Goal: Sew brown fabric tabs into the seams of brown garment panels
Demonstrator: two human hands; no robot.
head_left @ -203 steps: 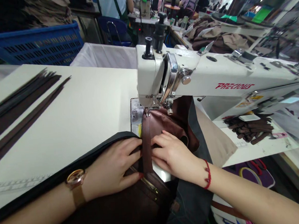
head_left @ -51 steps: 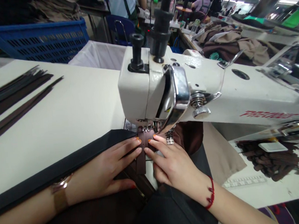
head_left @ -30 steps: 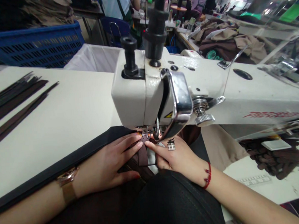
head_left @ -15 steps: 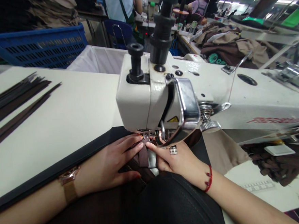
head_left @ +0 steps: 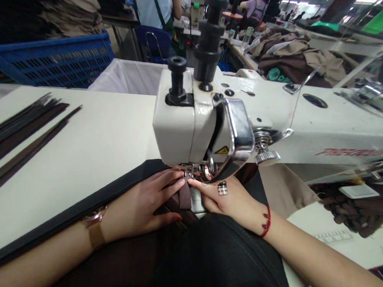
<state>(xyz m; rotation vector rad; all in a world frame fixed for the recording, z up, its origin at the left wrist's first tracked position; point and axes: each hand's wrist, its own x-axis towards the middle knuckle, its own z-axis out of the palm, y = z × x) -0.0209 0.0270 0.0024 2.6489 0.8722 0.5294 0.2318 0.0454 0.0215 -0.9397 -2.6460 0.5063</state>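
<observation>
Head view: sewing machine (head_left: pixel 177 131) crowds right hand (head_left: pixel 230 198); tabletop (head_left: pixel 111 127) spreads beyond left hand (head_left: pixel 145 205).

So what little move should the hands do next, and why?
Perhaps ease the brown strip a little under the presser foot, because its near end sticks out in front, and the left hand and right hand reach it from either side, close to the foot.

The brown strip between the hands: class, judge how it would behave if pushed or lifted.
The brown strip looks thin and narrow, so probably light. Its near end lies flat with straight edges, suggesting it may bend without going limp.
</observation>
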